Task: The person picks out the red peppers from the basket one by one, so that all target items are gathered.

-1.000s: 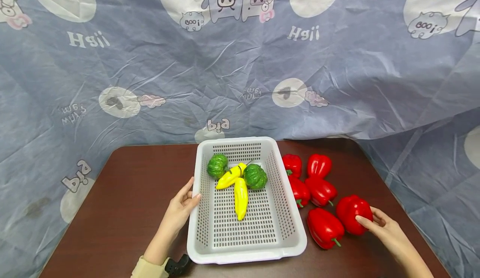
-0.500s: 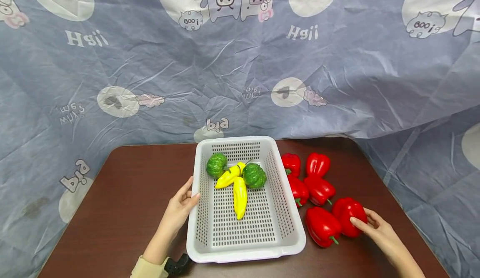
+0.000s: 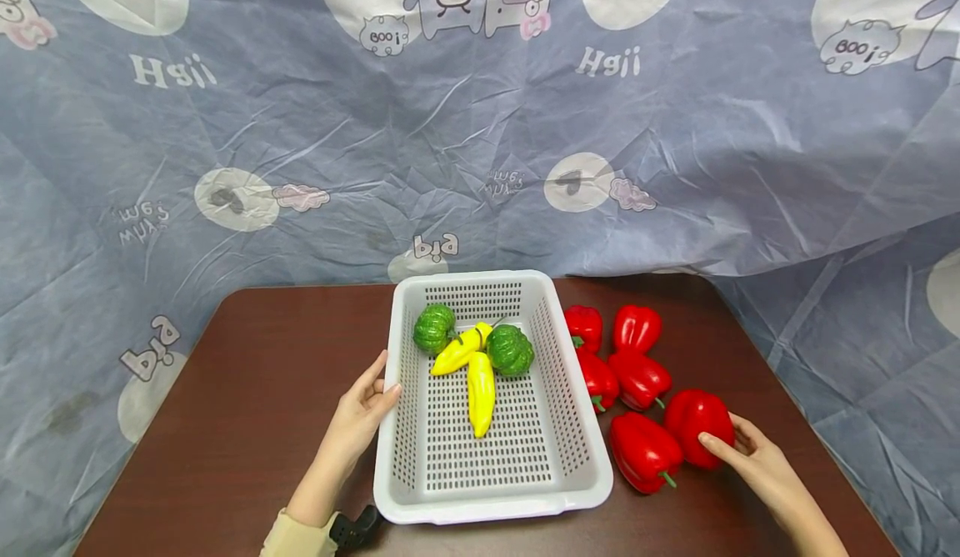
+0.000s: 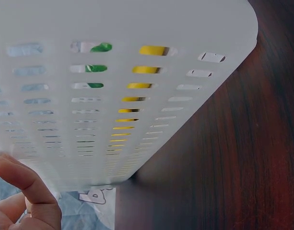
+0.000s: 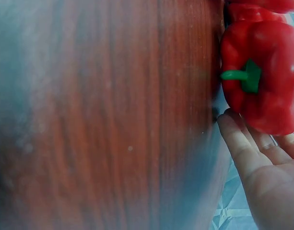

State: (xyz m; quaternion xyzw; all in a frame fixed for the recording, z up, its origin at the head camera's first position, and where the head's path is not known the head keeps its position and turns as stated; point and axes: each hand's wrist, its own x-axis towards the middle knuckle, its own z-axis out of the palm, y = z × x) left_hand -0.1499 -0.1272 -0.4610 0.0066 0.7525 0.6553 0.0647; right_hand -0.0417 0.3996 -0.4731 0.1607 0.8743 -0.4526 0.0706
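A white perforated plastic basket (image 3: 491, 509) stands mid-table, holding two dark green ribbed vegetables (image 3: 510, 351) and two yellow peppers (image 3: 481, 394). At its left rim, my left hand (image 3: 358, 415) rests thumb and fingertips against the side; in the left wrist view the bent thumb (image 4: 27, 182) is near the slotted wall. My right hand (image 3: 753, 457) grips a red bell pepper (image 3: 697, 428) from the right, thumb in front and fingers partly hidden behind it. In the right wrist view, the pepper's green stem (image 5: 250, 75) shows, with fingers against its lower side.
Several more red bell peppers (image 3: 645, 452) lie between the basket and my right hand, the nearest touching the gripped one. A dark strap (image 3: 356, 529) is around my left wrist. The brown wooden table (image 3: 225, 424) ends at a grey printed cloth (image 3: 375, 140) hanging behind.
My right hand has shifted slightly left with the red bell pepper, bringing it against the neighbouring one. During the last half second hardly anything moves; the left hand and basket stay put.
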